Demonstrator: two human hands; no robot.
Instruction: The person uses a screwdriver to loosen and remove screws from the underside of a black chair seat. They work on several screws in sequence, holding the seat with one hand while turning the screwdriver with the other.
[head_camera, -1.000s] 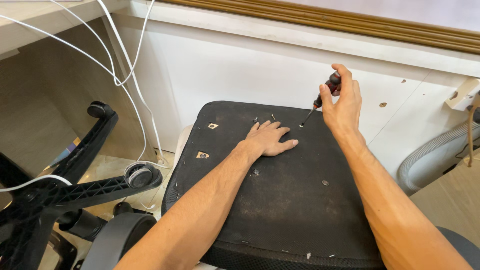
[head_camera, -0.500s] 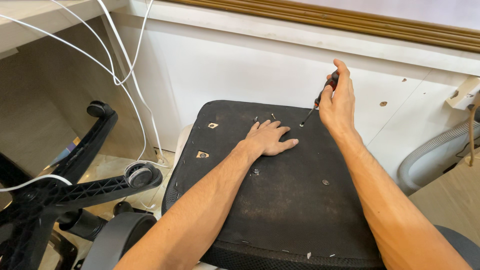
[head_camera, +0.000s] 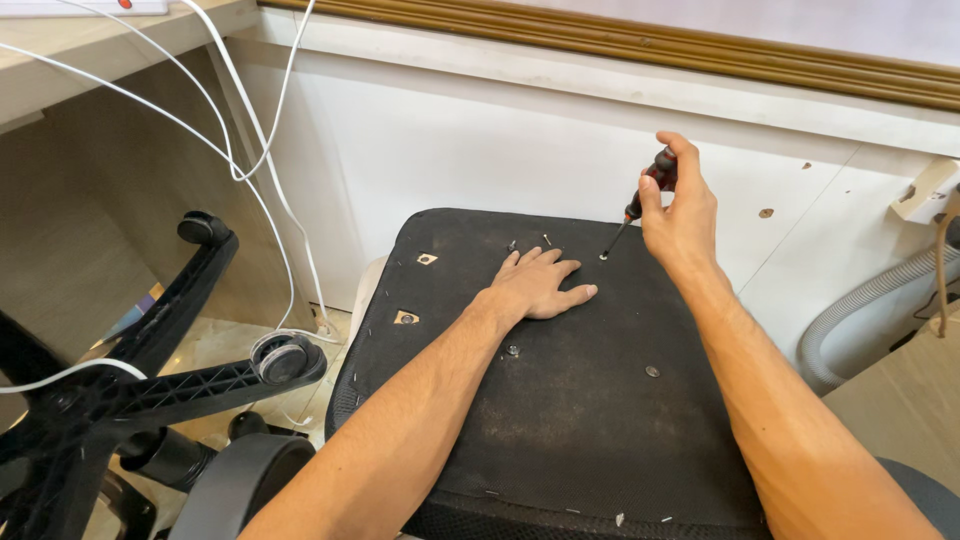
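White wall panel behind an upturned black chair seat (head_camera: 560, 400): your right hand (head_camera: 685, 215) is closed around one red-and-black screwdriver (head_camera: 645, 195), tip in a far-edge screw hole; your left hand (head_camera: 540, 285), spread flat, steadies the seat. A tilted tip may slip toward those fingers. Two square mounting holes, one caster base (head_camera: 150, 380).

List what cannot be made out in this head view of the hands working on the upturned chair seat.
- Screwdriver handle: mostly wrapped by the right hand.
- Its tip and the screw: too small to tell.
- Seat under the left hand: covered by the palm.
- Wheeled chair base: cut off by the left and bottom edges.
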